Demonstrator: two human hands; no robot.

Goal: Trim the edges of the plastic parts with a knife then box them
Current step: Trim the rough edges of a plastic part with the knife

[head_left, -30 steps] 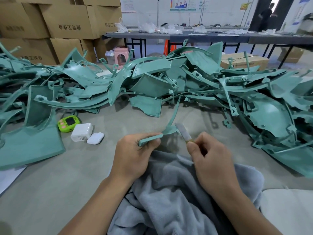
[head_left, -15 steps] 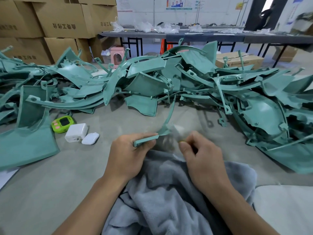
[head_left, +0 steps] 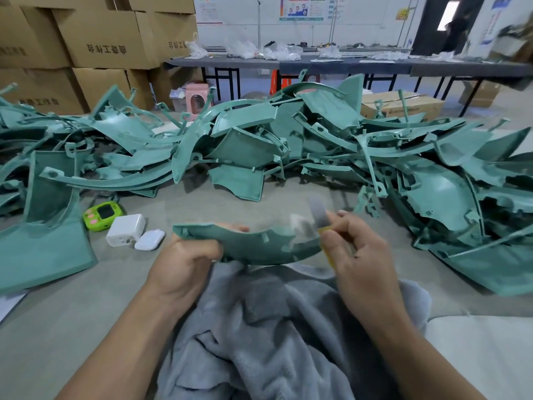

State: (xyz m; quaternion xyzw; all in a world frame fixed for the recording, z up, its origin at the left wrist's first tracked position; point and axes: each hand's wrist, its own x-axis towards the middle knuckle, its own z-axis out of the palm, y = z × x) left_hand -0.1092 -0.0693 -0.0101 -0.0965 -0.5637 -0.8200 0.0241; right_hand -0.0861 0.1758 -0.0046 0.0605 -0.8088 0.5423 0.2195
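**A:** Which step of the work is this?

**B:** I judge it is the trimming. Nearest, over the grey towel [head_left: 259, 327], the left hand [head_left: 184, 264] grips the left end of a curved green plastic part [head_left: 253, 243]. Its fingers [head_left: 230, 227] curl over the upper edge. The part is held in the air, lying left to right just above the towel.

**A:** And the other hand?

**B:** The right hand [head_left: 360, 255] is closed around the knife [head_left: 318, 215] by its yellow handle. The blade points up at the right end of the part. It is blurred, so I cannot tell if it touches the edge.

**A:** What does the next move need?

**B:** Probably to lay the blade against the rim and draw it along lightly, with the left hand holding the part steady. Boxing is not yet begun. Farther off, a pile of green parts [head_left: 317, 140] covers the worktop [head_left: 72, 313], and cardboard boxes [head_left: 101, 39] stand at the far left.
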